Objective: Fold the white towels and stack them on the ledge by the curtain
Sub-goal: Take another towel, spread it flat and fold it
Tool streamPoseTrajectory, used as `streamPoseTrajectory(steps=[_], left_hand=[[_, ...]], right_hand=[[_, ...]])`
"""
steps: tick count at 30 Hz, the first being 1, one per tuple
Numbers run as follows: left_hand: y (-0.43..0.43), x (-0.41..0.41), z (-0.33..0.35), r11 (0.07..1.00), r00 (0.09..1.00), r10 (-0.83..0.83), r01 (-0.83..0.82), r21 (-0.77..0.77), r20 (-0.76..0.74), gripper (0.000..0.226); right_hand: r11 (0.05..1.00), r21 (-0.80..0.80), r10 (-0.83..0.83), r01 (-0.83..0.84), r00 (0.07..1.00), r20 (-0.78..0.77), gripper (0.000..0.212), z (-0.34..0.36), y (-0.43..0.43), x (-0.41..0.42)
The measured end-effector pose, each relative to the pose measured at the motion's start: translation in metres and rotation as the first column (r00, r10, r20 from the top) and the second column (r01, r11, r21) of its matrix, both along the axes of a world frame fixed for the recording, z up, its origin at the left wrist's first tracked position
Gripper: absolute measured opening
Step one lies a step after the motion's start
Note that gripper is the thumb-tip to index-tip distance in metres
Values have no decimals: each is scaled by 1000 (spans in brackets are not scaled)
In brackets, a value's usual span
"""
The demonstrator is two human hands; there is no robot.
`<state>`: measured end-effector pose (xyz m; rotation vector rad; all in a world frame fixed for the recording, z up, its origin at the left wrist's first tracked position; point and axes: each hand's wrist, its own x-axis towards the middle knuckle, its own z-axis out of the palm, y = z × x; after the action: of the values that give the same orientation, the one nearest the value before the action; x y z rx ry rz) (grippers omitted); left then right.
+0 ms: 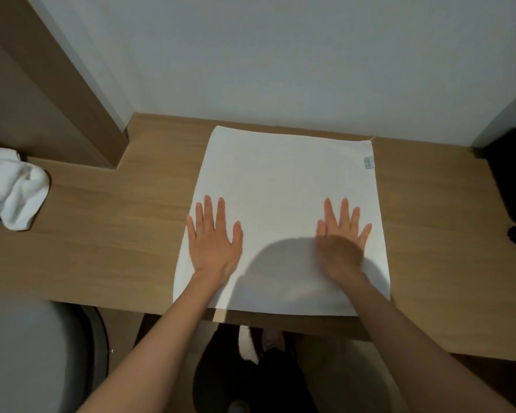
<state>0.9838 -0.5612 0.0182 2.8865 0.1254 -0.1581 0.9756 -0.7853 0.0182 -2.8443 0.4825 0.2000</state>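
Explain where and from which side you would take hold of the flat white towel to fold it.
Probably its two near corners, from the person's side. The towel lies flat on the table, its near edge along the table's front edge, so fingers can slip under there. The left hand and right hand rest flat just beyond those corners.

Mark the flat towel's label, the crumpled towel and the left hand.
label (pixel 368 162): head view, middle of the small grey tag.
crumpled towel (pixel 15 189): head view, its bulging front fold.
left hand (pixel 213 244): head view, back of the hand, below the knuckles.
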Motion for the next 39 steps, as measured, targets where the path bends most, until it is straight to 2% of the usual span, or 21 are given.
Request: streamPoseTrajectory(steps=[2,4,8,15,21,23,25,27,29,32,36,39], left_hand=[[-17,-14,0,999,999,-40,40,-22,2,62],[-30,-33,-3,994,994,-107,107,-16,16,60],[-13,-56,-8,991,990,-133,133,-4,46,56],[35,-69,-3,997,996,-78,79,-12,49,58],[44,-69,5,992,993,-108,104,-67,-57,58],[46,-64,12,991,993,-103,96,-98,-65,57],[48,-56,22,986,993,-116,113,-120,-24,55],[48,-43,32,967,993,-115,113,-227,6,55],[47,-26,42,938,998,-56,59,-341,17,53],[46,5,44,922,998,58,-45,-384,21,45],[55,40,34,887,962,255,-274,-373,-99,37],[56,52,29,803,927,335,-375,-463,-170,28]], right_hand=[[999,26,21,-21,1000,-16,52,1,27,-15],[997,-15,82,-82,996,32,52,-2,46,-37],[984,-58,174,-168,979,103,51,-5,27,-71],[996,-74,52,-50,998,29,54,-4,-20,-103],[998,-5,57,-59,986,-154,56,15,-28,-105],[997,56,51,-45,993,-106,53,26,-30,-101],[990,144,2,-4,1000,15,47,37,-33,-94],[971,235,-65,39,993,104,42,46,-35,-82],[953,294,-127,78,980,153,39,53,-38,-65],[923,360,-208,139,965,162,37,60,-44,-39],[818,469,-397,333,917,40,43,54,-56,-11],[758,498,-484,422,875,-5,46,46,-65,1]])
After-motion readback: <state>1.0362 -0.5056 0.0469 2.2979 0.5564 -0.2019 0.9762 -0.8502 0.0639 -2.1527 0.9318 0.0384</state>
